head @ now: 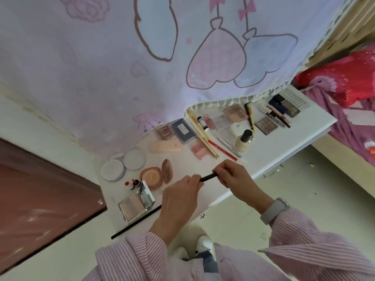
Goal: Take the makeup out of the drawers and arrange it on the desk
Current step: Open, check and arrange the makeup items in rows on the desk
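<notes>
A slim black makeup pencil (208, 177) is held level above the front edge of the white table (284, 142), one end in each of the hands. The left hand (180, 196) pinches its near end with curled fingers; the right hand (233, 176) grips the far end the same way. Just behind the pencil lies an open round peach powder compact (154, 176), with two white round jars (123, 166) to its left and a square mirrored highlighter palette (132, 207) nearer the edge. Farther back stand a clear foundation bottle with a black cap (243, 139) and a gold-handled brush (203, 136).
</notes>
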`<control>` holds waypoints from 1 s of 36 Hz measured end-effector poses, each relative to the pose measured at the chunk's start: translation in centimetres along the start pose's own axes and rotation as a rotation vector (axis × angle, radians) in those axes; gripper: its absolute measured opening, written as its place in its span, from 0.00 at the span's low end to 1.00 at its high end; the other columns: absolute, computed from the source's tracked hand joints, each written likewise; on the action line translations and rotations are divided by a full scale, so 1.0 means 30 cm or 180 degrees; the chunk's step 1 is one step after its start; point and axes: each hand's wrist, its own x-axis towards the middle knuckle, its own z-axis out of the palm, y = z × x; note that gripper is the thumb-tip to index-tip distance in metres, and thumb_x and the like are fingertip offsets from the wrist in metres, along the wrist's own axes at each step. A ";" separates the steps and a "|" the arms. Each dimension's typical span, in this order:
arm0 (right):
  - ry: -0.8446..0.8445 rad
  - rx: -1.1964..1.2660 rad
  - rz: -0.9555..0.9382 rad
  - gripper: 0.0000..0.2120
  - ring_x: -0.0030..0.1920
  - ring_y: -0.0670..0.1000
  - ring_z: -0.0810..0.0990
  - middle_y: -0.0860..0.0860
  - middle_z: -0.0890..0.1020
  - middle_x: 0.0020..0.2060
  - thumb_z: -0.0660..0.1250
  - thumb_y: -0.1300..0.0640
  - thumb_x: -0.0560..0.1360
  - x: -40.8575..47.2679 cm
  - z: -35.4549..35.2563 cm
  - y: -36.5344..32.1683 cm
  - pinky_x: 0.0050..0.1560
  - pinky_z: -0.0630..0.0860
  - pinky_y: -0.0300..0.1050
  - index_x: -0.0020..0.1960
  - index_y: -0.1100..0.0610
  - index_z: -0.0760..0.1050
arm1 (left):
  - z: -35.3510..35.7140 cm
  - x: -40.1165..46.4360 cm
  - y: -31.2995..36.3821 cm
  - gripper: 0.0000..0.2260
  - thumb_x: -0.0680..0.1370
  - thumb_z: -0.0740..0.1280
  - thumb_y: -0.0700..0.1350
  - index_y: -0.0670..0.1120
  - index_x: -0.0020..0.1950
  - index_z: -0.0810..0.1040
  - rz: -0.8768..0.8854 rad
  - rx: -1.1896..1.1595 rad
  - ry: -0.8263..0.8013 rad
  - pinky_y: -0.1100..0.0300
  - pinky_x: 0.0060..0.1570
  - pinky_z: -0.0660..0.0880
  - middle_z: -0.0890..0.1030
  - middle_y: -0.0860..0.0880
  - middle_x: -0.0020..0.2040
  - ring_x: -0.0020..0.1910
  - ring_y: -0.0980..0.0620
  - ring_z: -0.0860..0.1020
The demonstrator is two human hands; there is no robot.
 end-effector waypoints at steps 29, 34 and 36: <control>0.1243 -0.0086 -0.0446 0.12 0.32 0.46 0.67 0.50 0.71 0.33 0.54 0.63 0.80 -0.198 0.057 -0.068 0.40 0.71 0.49 0.44 0.49 0.71 | -0.117 0.018 0.054 0.16 0.78 0.55 0.52 0.47 0.51 0.81 0.0583 -0.0918 -0.0202 0.56 0.33 0.76 0.80 0.53 0.34 0.28 0.54 0.76; 0.1132 -0.0111 -0.0404 0.12 0.33 0.41 0.70 0.47 0.73 0.37 0.53 0.64 0.80 -0.210 0.044 -0.070 0.44 0.74 0.38 0.46 0.51 0.71 | -0.166 0.046 0.065 0.12 0.81 0.58 0.50 0.51 0.58 0.78 0.0711 -0.0760 -0.0483 0.59 0.47 0.59 0.81 0.54 0.46 0.43 0.54 0.78; 0.1041 0.0067 -0.0313 0.11 0.31 0.40 0.68 0.46 0.71 0.34 0.53 0.65 0.80 -0.214 0.043 -0.071 0.38 0.71 0.34 0.47 0.54 0.71 | -0.185 0.065 0.070 0.09 0.79 0.62 0.49 0.51 0.53 0.80 0.0819 -0.0537 -0.0326 0.59 0.42 0.65 0.80 0.54 0.39 0.36 0.54 0.77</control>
